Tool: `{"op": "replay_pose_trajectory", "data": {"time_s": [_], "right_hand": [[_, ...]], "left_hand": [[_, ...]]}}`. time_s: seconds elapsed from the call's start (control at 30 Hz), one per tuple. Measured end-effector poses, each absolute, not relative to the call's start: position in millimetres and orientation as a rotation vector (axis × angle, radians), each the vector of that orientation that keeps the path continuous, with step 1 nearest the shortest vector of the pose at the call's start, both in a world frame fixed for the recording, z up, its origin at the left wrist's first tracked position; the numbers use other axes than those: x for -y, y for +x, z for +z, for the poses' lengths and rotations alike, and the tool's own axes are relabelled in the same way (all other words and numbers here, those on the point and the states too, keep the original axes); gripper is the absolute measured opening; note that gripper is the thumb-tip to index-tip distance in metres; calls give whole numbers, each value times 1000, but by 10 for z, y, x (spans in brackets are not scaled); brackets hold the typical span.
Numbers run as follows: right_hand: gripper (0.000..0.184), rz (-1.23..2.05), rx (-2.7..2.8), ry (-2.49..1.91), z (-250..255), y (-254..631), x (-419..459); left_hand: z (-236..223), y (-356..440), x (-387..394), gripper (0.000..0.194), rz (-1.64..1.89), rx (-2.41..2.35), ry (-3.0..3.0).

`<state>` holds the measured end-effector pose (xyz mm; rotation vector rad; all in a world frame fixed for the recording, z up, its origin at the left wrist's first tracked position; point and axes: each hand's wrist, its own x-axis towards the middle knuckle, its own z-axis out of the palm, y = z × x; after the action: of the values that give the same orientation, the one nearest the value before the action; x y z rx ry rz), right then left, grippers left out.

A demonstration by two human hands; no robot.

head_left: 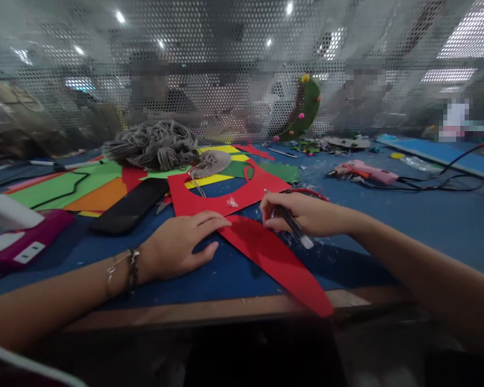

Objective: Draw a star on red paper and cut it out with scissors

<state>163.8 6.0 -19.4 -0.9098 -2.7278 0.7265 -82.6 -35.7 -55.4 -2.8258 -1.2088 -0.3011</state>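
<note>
My left hand (183, 242) lies flat with fingers stretched, pressing the upper end of a long curved red foam piece (278, 263) on the blue table top (427, 220). The piece's lower tip hangs past the table's front edge. My right hand (302, 212) is closed round a pen-like tool (294, 226) with a pale end, its tip at the red piece. Just behind lies a red foam sheet (226, 196) with a large round cut-out.
A black phone (131, 205) lies left of the red sheet. Green, orange and yellow sheets (76, 188) and a heap of grey yarn (157, 144) lie behind. A pink glue gun (363, 171) with cable rests at right. A perforated screen (242, 70) stands behind, people beyond it.
</note>
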Motion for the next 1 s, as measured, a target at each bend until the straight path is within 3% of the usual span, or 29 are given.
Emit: {"op": "replay_pose_trajectory", "data": {"time_s": [0.23, 0.43, 0.73, 1.0], "right_hand": [[14, 803, 2678, -948, -294, 1618, -53], [16, 925, 2584, -951, -328, 1613, -72], [20, 1159, 2343, -845, -352, 1560, -49], [20, 863, 2337, -1066, -425, 1562, -106]], "left_hand": [[-488, -703, 362, 47, -220, 1507, -2743], [-403, -598, 270, 58, -474, 1656, -2996], [-205, -549, 17, 47, -930, 1892, -3054], [-262, -637, -7, 22, -920, 1892, -3028]]}}
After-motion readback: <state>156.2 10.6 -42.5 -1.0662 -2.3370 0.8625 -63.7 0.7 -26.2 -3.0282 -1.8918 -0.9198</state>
